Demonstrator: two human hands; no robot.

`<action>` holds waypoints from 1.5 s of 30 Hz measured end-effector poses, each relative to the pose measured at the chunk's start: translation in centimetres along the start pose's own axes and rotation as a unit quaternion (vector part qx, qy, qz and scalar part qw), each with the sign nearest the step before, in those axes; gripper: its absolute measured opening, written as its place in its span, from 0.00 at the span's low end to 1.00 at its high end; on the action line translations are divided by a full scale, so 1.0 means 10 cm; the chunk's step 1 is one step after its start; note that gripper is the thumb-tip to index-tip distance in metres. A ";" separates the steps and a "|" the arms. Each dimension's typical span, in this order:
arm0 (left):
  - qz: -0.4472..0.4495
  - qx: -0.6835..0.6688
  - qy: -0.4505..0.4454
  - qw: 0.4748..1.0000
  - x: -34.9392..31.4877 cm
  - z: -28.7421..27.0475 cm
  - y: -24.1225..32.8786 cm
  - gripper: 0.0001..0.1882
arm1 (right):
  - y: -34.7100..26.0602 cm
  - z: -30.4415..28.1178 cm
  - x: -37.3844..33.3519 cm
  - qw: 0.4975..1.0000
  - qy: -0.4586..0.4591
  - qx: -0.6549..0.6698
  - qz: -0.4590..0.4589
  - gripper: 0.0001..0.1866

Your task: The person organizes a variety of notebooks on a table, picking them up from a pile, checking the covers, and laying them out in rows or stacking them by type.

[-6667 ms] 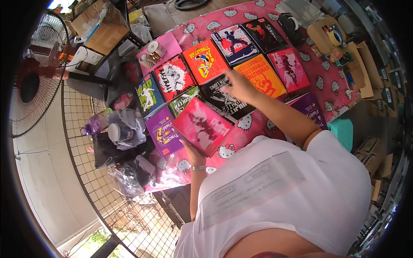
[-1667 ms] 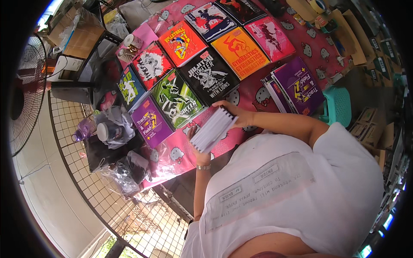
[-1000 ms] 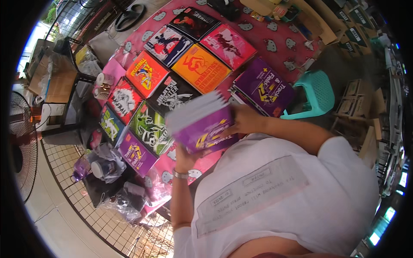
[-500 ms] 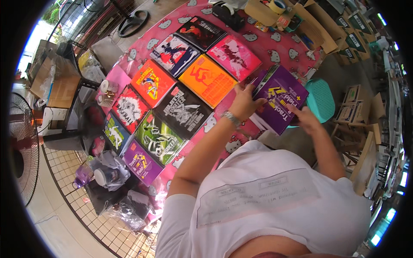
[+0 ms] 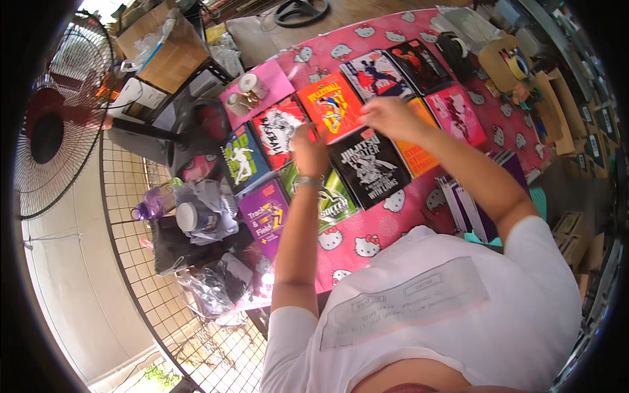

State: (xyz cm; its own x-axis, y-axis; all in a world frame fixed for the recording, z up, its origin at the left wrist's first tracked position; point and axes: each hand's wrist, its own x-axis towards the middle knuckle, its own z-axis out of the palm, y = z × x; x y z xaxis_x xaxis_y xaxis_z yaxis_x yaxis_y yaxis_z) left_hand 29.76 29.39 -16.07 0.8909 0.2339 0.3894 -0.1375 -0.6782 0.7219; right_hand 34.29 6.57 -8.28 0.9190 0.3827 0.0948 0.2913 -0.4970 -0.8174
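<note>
Several spiral-bound notebooks with sports drawings lie in rows on the table. My left hand [image 5: 310, 150] is over the red notebook [image 5: 275, 128] and the upper edge of the green notebook [image 5: 331, 196]; its fingers are blurred and partly hidden. My right hand [image 5: 393, 118] hangs over the bright orange notebook [image 5: 327, 108] and the yellow-orange notebook [image 5: 419, 154], fingers curled together; whether anything is in them is hidden. Between the hands lies a black notebook [image 5: 368, 167]. A stack of purple notebooks [image 5: 481, 209] stands under my right forearm, partly covered by it.
A pink patterned cloth [image 5: 367, 245] covers the table. More notebooks, blue [image 5: 246, 164], purple [image 5: 265, 216] and pink [image 5: 457, 116], fill out the rows. Two jars [image 5: 252, 85] stand at the far left. A fan [image 5: 56, 131] and a wire grid [image 5: 141, 262] flank the left side.
Both hands have let go of the purple notebooks and moved left over the laid-out notebooks. The purple stack now rests at the table's right edge. The view has turned left.
</note>
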 end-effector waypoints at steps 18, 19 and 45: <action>-0.430 -0.093 0.036 0.898 -0.06 -2.16 -1.76 0.17 | -0.85 2.84 1.44 0.945 -0.135 -0.283 0.098 0.28; -0.430 -0.344 0.068 0.832 -0.11 -2.20 -1.52 0.16 | -0.87 2.56 1.49 0.952 -0.253 -0.170 0.021 0.23; -0.401 -0.397 0.109 0.818 -1.66 -0.68 -0.42 0.27 | 0.07 1.45 0.81 0.928 -0.199 -0.310 -0.053 0.23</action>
State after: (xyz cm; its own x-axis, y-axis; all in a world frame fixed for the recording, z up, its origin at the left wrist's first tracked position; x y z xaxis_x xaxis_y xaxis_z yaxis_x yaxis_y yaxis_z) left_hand 12.58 33.09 -21.73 0.7458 0.5591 -0.3622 0.1385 0.4017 0.9052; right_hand 38.05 20.57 -16.36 0.7412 0.6512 -0.1631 0.5844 -0.7455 -0.3204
